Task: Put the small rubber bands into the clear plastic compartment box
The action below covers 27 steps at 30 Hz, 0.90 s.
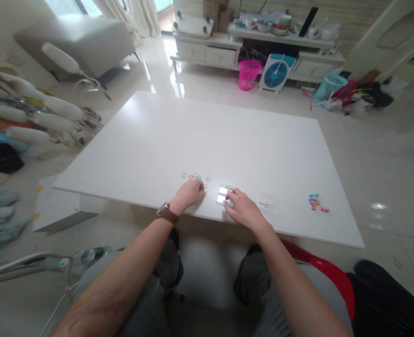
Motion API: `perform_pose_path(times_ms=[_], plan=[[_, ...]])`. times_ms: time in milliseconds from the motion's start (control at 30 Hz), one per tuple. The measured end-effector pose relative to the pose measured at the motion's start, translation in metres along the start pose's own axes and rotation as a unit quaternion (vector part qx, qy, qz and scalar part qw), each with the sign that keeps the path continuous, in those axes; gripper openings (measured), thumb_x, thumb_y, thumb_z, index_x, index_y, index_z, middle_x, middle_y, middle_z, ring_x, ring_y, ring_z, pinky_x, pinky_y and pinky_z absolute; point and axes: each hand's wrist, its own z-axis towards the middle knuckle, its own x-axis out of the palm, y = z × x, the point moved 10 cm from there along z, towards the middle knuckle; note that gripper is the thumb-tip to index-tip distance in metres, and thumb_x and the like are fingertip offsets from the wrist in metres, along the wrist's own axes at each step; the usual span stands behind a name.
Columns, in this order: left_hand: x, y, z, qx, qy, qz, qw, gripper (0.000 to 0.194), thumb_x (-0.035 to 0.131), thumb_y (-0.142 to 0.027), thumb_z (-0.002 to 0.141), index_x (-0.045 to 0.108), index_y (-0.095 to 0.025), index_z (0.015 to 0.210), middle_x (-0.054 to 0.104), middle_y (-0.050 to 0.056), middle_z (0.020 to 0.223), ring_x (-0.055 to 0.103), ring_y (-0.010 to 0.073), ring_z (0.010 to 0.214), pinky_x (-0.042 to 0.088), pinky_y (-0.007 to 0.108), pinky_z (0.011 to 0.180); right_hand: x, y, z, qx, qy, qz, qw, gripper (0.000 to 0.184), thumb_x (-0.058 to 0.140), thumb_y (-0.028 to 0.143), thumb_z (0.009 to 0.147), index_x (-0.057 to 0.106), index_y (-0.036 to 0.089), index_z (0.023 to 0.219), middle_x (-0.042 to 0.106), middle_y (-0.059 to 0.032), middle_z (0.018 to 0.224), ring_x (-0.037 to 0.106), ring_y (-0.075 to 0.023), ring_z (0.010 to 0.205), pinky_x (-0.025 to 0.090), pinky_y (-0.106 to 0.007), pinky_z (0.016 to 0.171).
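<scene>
My left hand (pixel 192 193), a watch on its wrist, rests on the white table (pixel 207 135) with its fingers curled together at the small yellow rings (pixel 205 190). Whether a ring is pinched in them is hidden. Just beyond it lie several thin coloured rings (pixel 198 177), red, green and dark. To the right is a small clear compartment box (pixel 222 194) with white sections. My right hand (pixel 242 207) is closed at the box's right side, thumb and fingers on it, covering part of it. Beside this hand lies a clear plastic bag (pixel 267 203) with a small dark curved thing in it.
A cluster of small bright-coloured pieces (pixel 314 201) lies near the table's right end. The table's front edge runs just below my wrists. Under my right arm shows a red chair (pixel 345 285). Across the floor stand a pink basket (pixel 249 75) and a blue fan (pixel 277 72).
</scene>
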Motion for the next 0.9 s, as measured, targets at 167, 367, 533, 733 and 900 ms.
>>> perform_pose_path(times_ms=[167,367,533,733,900], plan=[[0.003,-0.002,0.002,0.008,-0.005,-0.002,1.0,0.006,0.064,-0.018,0.082,0.07,-0.017,0.083,0.074,0.01,0.087,0.068,0.0236,0.084,0.05,0.033,0.08,0.0,0.001,0.002,0.002,0.009,0.001,1.0,0.026,0.055,0.027,0.095,0.065,0.019,0.118,0.059,-0.0106,0.126,0.058,-0.0235,0.112,0.044,-0.032,0.093],[0.013,-0.011,-0.001,0.033,0.013,0.084,0.996,0.016,0.055,-0.019,0.091,0.069,-0.016,0.082,0.072,0.015,0.091,0.069,0.0283,0.093,0.05,0.037,0.083,0.001,0.001,0.002,0.004,0.012,-0.01,1.0,0.026,0.054,0.027,0.095,0.064,0.019,0.118,0.058,-0.0107,0.125,0.058,-0.0237,0.111,0.044,-0.032,0.092],[0.005,-0.005,0.001,0.017,-0.024,0.079,0.996,0.018,0.049,-0.019,0.095,0.066,-0.015,0.092,0.07,0.017,0.098,0.067,0.0278,0.092,0.049,0.038,0.083,0.002,0.001,0.001,0.0,0.007,-0.001,1.0,0.027,0.054,0.025,0.095,0.064,0.019,0.119,0.057,-0.0108,0.127,0.059,-0.0225,0.111,0.044,-0.031,0.092],[-0.005,0.008,0.01,-0.008,-0.077,0.04,0.996,0.012,0.053,-0.021,0.096,0.064,-0.017,0.096,0.067,0.012,0.106,0.064,0.022,0.097,0.048,0.033,0.087,0.003,-0.001,0.001,0.004,0.011,0.005,1.0,0.027,0.056,0.027,0.095,0.063,0.019,0.12,0.058,-0.0105,0.127,0.06,-0.0224,0.111,0.045,-0.031,0.093],[-0.008,-0.001,0.013,0.01,-0.092,0.023,0.995,0.019,0.059,-0.018,0.091,0.065,-0.018,0.109,0.066,0.01,0.107,0.064,0.0223,0.095,0.048,0.033,0.086,0.001,-0.001,0.001,0.004,0.009,0.007,1.0,0.026,0.054,0.027,0.095,0.064,0.02,0.118,0.059,-0.0099,0.126,0.06,-0.0215,0.109,0.045,-0.03,0.091]])
